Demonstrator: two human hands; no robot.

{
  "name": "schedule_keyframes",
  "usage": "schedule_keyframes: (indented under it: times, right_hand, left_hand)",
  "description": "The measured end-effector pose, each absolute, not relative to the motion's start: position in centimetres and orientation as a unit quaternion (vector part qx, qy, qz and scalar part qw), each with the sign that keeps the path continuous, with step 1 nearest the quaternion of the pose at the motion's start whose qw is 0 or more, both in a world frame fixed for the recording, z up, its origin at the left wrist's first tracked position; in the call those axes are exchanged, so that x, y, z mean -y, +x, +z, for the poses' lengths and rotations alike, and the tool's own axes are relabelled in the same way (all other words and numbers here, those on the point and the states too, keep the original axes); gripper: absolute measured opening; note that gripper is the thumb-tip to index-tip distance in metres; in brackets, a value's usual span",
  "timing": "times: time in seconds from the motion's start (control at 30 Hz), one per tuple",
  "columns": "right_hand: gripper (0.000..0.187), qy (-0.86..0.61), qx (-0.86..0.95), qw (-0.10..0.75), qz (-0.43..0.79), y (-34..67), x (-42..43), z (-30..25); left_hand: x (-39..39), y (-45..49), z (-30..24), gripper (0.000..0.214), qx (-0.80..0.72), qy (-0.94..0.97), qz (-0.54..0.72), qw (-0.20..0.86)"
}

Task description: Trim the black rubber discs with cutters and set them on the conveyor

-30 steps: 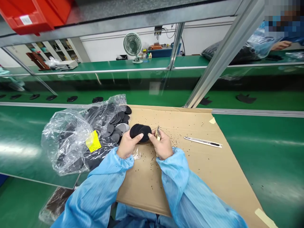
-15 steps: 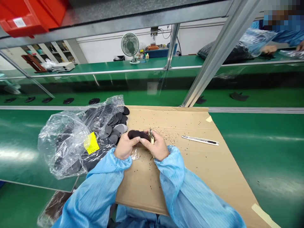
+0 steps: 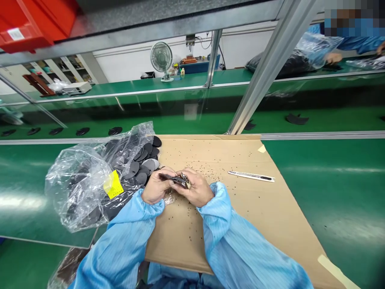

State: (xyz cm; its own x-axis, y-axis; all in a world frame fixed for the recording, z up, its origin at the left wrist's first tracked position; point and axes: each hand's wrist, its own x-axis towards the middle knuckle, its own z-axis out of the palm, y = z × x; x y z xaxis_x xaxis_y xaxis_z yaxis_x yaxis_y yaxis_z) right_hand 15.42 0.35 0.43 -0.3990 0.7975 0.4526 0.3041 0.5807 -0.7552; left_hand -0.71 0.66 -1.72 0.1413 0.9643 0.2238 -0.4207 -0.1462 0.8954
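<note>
Over the cardboard sheet (image 3: pixel 234 224), my left hand (image 3: pixel 154 188) is closed on one end of a dark plastic piece (image 3: pixel 173 179), now tilted nearly edge-on. Closed as well, my right hand (image 3: pixel 197 188) grips small nippers (image 3: pixel 185 180) with metal jaws and a pale handle, at the right end of that piece. Its fingers also touch the piece. Beside my left hand, a clear plastic bag (image 3: pixel 81 176) with a yellow label (image 3: pixel 113 184) spills several black oval discs (image 3: pixel 132 169). Tiny black scraps (image 3: pixel 207 170) lie scattered over the cardboard.
A white utility knife (image 3: pixel 251 176) lies right of my hands. Behind the cardboard runs a green belt (image 3: pixel 168 124) with several dark pieces on it. A metal post (image 3: pixel 261 76) rises at the right. A red bin (image 3: pixel 33 24) sits upper left. Another person's hand (image 3: pixel 333 58) shows far right.
The dark piece has turned in my hands from its broad rounded side to nearly edge-on. The view has shifted slightly. The nippers stay in my right hand.
</note>
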Motion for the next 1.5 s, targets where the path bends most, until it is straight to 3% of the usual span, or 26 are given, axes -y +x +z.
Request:
schedule_keyframes:
  times: [0.3,0.57,0.7,1.1,1.33,1.5]
  right_hand:
    - [0.029,-0.367,0.814,0.387,0.232,15.6,-0.2,0.6]
    - [0.038,-0.404,0.692,0.485,0.35,14.9,-0.2,-0.4]
    - [0.03,-0.401,0.635,0.504,0.427,15.2,-0.4,-0.6]
    - [0.023,-0.45,0.619,0.491,0.417,15.1,-1.1,-1.6]
    - [0.023,-0.448,0.617,0.496,0.416,15.0,-0.8,-1.0]
    - [0.03,-0.386,0.625,0.5,0.459,15.0,-0.5,-1.0]
  left_hand:
    - [-0.5,-0.6,-1.8,0.018,-0.285,0.456,0.586,0.606]
    - [-0.6,-0.3,-1.2,0.023,-0.325,0.35,0.575,0.664]
    - [-0.8,-0.3,-0.8,0.03,-0.348,0.306,0.587,0.664]
    - [-0.5,0.7,-1.0,0.038,-0.398,0.359,0.586,0.608]
    - [-0.6,0.4,-1.1,0.035,-0.375,0.341,0.588,0.63]
    - [-0.8,-0.2,-1.4,0.029,-0.349,0.287,0.546,0.705]
